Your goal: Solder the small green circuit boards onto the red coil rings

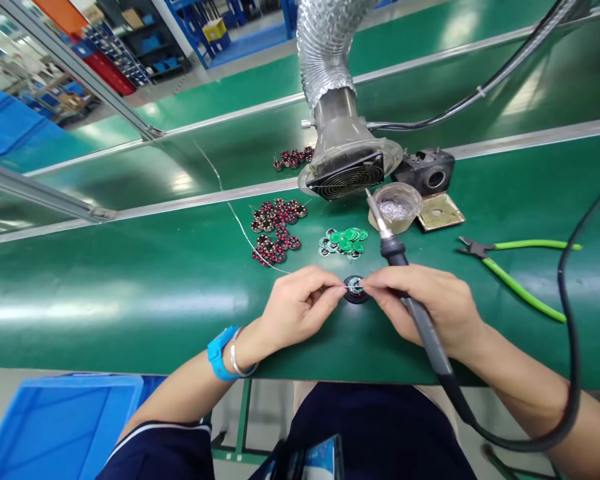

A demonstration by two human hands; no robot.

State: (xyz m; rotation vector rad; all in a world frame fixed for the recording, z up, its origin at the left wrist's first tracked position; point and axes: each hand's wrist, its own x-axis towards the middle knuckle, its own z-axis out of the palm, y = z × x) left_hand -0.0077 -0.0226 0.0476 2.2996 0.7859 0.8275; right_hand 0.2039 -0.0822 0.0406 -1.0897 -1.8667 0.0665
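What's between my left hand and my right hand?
The head view shows a small round part there, with a thin wire crossing in front of it.

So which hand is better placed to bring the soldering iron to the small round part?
Probably the right hand: the soldering iron sits in it, and its fingertips are close to the small round part. The left hand is about as near, but it holds no iron; its fingertips pinch thin wire.

My green table [130, 273] is shiny. Past it I see dark shelves [156, 55] and a blue rack [250, 52]; under it, grey floor [273, 410].
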